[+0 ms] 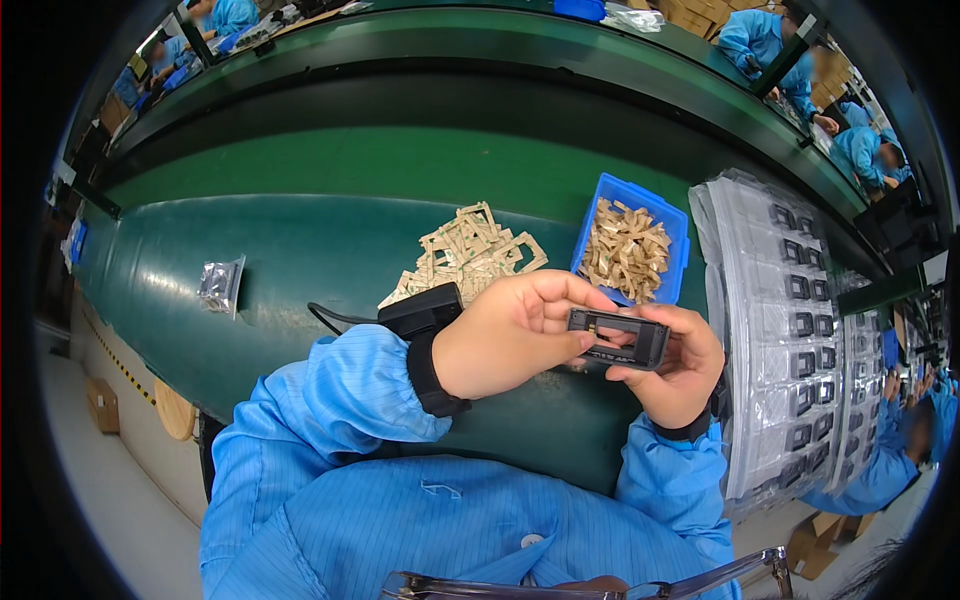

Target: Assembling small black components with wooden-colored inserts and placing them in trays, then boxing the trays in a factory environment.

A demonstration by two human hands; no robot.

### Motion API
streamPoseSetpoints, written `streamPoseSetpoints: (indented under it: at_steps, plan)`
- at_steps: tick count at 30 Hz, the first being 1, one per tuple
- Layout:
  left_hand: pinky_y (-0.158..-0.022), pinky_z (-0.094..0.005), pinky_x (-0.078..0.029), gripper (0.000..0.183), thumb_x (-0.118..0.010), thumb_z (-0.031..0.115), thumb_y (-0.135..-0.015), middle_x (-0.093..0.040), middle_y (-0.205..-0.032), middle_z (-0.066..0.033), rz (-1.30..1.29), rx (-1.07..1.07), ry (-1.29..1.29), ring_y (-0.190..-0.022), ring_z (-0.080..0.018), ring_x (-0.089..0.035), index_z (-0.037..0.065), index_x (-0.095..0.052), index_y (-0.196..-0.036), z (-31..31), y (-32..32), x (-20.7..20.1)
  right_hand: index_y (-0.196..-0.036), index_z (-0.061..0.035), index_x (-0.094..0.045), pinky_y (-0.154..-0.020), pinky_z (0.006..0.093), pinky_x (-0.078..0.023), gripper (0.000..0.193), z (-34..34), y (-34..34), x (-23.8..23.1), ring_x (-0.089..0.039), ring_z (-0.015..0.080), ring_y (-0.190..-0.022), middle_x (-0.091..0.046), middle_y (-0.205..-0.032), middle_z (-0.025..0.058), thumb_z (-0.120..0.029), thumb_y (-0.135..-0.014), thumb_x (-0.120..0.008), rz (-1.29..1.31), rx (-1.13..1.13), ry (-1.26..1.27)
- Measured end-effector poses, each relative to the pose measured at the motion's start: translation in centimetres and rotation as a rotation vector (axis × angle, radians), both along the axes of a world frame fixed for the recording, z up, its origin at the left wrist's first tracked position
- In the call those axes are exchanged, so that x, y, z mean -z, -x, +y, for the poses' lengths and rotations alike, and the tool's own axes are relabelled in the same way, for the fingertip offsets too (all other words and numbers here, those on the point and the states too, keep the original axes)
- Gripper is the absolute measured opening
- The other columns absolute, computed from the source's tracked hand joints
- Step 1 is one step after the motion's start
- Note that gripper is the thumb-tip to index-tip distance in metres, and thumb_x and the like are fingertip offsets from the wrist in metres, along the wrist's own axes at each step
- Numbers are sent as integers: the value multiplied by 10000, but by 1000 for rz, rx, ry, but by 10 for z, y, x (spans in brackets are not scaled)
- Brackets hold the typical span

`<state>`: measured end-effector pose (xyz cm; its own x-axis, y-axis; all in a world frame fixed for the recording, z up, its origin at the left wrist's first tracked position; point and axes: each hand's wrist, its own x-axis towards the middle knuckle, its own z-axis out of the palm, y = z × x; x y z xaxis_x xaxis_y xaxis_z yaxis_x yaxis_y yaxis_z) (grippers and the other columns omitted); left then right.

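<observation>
Between my two hands is a small black rectangular plastic frame [655,343] with an open window in its middle, held tilted above the green bench. My left hand [520,325] grips its left end, the thumb lying on the near side. On the right end, the fingers and thumb of my right hand [685,370] close around the edge. A black boxy device [425,309] with a cable lies beside my left wrist. Just beyond my hands are a loose pile of tan cut-out frames [465,248] and a blue bin [680,225] full of tan strips.
Stacked clear plastic trays [745,370] holding rows of black frames stand at the right. A clear bag with a dark part [220,287] lies on the green bench top [330,245] at left. A dark rail [450,65] crosses the back; co-workers in blue sit beyond it.
</observation>
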<state>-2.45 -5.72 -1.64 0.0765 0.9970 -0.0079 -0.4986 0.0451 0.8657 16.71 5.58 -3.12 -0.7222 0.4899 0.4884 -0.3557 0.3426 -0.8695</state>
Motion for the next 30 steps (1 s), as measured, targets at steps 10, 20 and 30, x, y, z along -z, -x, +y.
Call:
streamPoseSetpoints:
  at_steps: [10, 20, 30]
  plan:
    - [-807, -229, -527, 253, -569, -37, -944, -685, -1094, -100, 19, -31, 29, -969, -101, -648, -21, -579, -1196, 1, 1, -13, -1244, 53, -531, -887, 340, -558, 564, -3, -4, -4, -680, 216, -989, -656, -1144, 186, 83, -743, -788, -41, 44, 2]
    - [-692, -197, -506, 141, -651, 16, -924, -671, -976, -42, 222, -152, -2, -877, -68, -642, -1, -579, -1045, -1, -1, -1, -1414, 4, -400, -877, 302, -527, 498, -25, 12, -4, -663, 200, -994, -646, -1181, 177, 7, -950, -580, 53, 55, 575]
    - [-672, -214, -516, 432, -569, 54, -976, -640, -1065, -70, 545, -285, -201, -887, -98, -618, 45, -503, -1402, 2, -10, 7, -1394, -9, -450, -659, 197, -504, 442, -30, 10, -16, -629, 119, -970, -658, -1147, 113, -5, -965, -555, -84, 139, 415]
